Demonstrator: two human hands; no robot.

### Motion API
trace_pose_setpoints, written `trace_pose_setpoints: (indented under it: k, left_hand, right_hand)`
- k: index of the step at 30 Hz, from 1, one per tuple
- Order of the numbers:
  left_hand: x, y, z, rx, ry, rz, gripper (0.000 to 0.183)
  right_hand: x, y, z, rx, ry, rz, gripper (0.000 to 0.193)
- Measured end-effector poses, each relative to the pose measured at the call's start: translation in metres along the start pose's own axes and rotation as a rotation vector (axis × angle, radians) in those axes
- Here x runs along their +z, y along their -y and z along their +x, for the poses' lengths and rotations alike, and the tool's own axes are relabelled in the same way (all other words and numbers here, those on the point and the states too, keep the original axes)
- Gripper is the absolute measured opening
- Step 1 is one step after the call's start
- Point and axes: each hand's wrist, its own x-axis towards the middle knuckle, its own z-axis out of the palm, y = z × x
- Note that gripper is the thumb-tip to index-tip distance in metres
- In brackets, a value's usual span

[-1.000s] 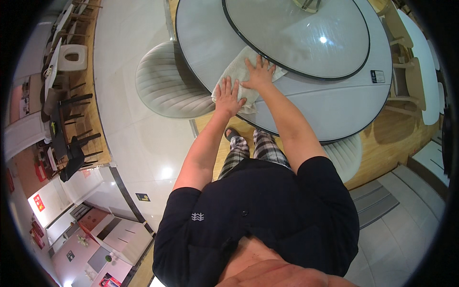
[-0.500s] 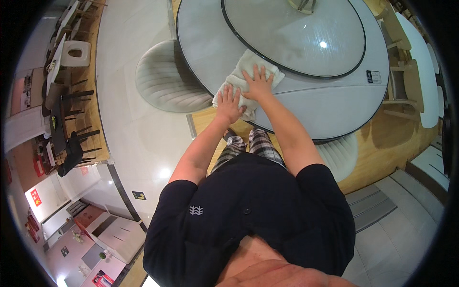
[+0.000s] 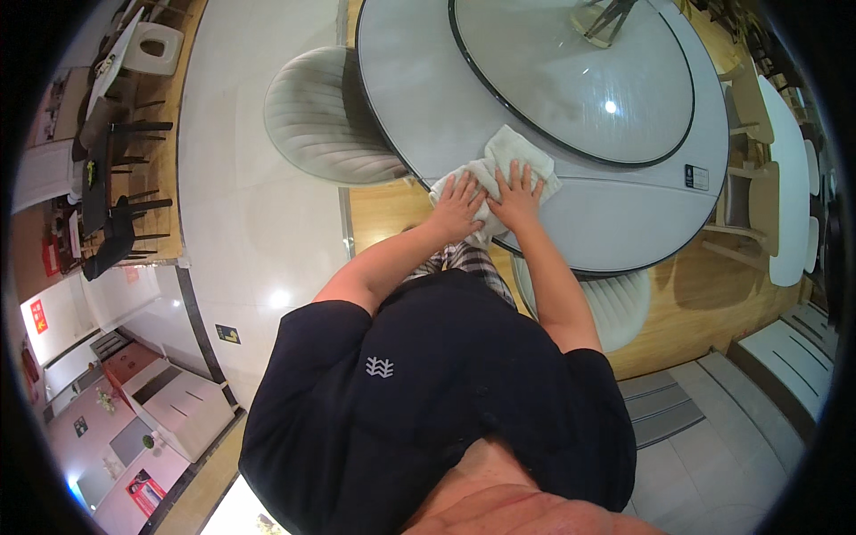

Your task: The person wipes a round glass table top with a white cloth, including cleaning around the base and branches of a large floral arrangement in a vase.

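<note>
A white cloth (image 3: 508, 145) lies spread and rumpled along the near edge of a round grey table (image 3: 615, 223), with a corner hanging over the rim. My left hand (image 3: 457, 209) presses on its left part, fingers stretched out. Close beside it, my right hand (image 3: 516, 198) rests flat on the cloth with its fingers apart. Just beyond the cloth is the black rim of a round glass turntable (image 3: 571, 80) set on the table.
A small dark-and-white card (image 3: 696, 177) sits on the table's right side. One padded chair (image 3: 321, 120) stands at the left edge, another (image 3: 615, 308) at the near edge. Wooden chairs (image 3: 753, 201) line the right. A stand (image 3: 603, 27) with dark legs is on the turntable.
Both hands and the cloth have slid along the table edge and toward me, the hands now closer together. The whole view has also shifted and turned slightly.
</note>
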Motion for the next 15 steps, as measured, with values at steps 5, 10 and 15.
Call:
trace_pose_setpoints:
  k: [5, 10, 15]
  left_hand:
    - [0.002, -0.020, 0.002, 0.023, 0.040, 0.006, 0.078]
    - [0.003, -0.027, 0.005, -0.056, 0.006, -0.031, 0.077]
    - [0.001, -0.017, 0.005, -0.159, -0.040, -0.032, 0.081]
  right_hand:
    - [0.016, -0.020, -0.015, -0.037, -0.070, -0.031, 0.079]
    - [0.007, -0.024, -0.002, -0.102, -0.079, -0.072, 0.079]
    - [-0.004, -0.015, 0.023, -0.176, -0.071, -0.042, 0.081]
